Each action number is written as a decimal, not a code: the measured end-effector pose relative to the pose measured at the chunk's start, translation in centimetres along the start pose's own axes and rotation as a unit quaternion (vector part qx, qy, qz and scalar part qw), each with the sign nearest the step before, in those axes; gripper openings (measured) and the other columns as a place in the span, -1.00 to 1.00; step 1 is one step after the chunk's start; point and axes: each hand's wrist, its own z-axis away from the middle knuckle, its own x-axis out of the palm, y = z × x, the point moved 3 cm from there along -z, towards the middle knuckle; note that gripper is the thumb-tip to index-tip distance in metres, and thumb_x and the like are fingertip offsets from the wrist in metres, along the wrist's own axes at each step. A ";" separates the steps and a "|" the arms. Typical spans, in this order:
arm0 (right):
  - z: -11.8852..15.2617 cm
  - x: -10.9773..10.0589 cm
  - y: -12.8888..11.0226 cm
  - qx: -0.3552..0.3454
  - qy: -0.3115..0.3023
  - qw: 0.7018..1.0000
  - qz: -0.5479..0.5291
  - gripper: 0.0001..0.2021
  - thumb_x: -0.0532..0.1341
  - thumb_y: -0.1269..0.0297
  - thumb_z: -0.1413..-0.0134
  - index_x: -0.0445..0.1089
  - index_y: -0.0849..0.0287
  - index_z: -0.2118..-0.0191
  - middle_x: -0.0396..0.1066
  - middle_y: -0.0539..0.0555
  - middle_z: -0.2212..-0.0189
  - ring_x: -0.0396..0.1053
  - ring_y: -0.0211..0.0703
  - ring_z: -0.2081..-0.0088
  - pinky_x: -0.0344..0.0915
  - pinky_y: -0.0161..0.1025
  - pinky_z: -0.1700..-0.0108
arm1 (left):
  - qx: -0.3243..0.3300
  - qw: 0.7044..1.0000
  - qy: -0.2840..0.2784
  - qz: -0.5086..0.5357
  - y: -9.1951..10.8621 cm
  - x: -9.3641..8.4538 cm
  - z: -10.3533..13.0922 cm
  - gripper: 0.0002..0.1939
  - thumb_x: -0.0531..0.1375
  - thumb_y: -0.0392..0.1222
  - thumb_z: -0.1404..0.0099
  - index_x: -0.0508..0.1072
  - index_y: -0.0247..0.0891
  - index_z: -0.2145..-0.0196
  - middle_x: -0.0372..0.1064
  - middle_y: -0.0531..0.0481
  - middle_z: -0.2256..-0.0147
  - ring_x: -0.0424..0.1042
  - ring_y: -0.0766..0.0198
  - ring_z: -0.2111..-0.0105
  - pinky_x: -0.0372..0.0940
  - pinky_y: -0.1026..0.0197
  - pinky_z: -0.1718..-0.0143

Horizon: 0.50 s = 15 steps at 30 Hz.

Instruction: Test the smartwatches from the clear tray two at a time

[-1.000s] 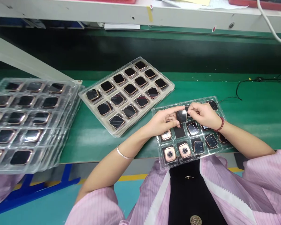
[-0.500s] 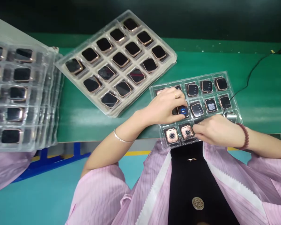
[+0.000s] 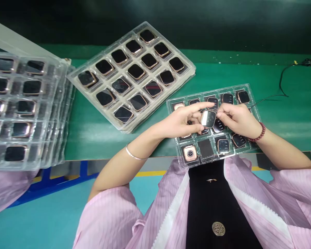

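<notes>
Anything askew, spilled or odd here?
Nothing looks spilled. The middle stack of clear plastic trays sits aslant on the green bench. In the near clear plastic tray, a square rose-gold watch lies back-up, unlike the screen-up watches farther right.

Our left forearm (image 3: 137, 148) and right forearm (image 3: 285, 150), both bare, angled inward, our left hand (image 3: 180, 121) — index finger (image 3: 203, 105) stretched long, thumb (image 3: 198, 128) spread beneath — close to our right hand (image 3: 239, 119), fingers (image 3: 225, 109) curled, fingertips pinched together, palm down.
</notes>
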 end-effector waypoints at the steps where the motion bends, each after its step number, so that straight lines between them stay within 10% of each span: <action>1: 0.0 0.1 0.1 -0.006 0.003 1.000 -0.001 -0.77 0.12 0.23 -0.36 0.30 0.12 0.38 0.29 -0.08 0.62 0.15 -0.29 0.60 0.07 -0.28 0.47 | 0.003 1.000 -0.001 -0.002 0.0 0.0 -0.1 -0.27 0.36 -0.04 -0.34 0.27 -0.20 -0.38 0.50 0.05 0.42 0.54 0.26 0.43 0.45 0.20 0.30; 10: -0.1 0.6 0.8 -0.008 -0.023 0.991 0.129 -0.80 0.12 0.24 -0.33 0.40 0.14 0.33 0.44 0.02 0.55 0.33 -0.18 0.53 0.05 -0.25 0.43 | 0.067 0.990 -0.028 -0.123 0.4 2.1 0.8 -0.51 0.25 -0.21 -0.40 0.37 -0.20 -0.25 0.52 0.02 0.35 0.54 0.24 0.38 0.42 0.19 0.27; 15: -3.5 0.9 -1.2 -0.006 -0.057 0.970 0.237 -0.76 0.13 0.19 -0.39 0.47 0.16 0.24 0.53 0.08 0.48 0.40 -0.09 0.47 -0.03 -0.22 0.42 | 0.115 0.912 -0.068 -0.389 0.5 6.3 3.2 -0.62 0.20 -0.18 -0.40 0.43 -0.31 -0.13 0.55 -0.22 0.12 0.48 0.01 0.11 0.38 -0.03 0.04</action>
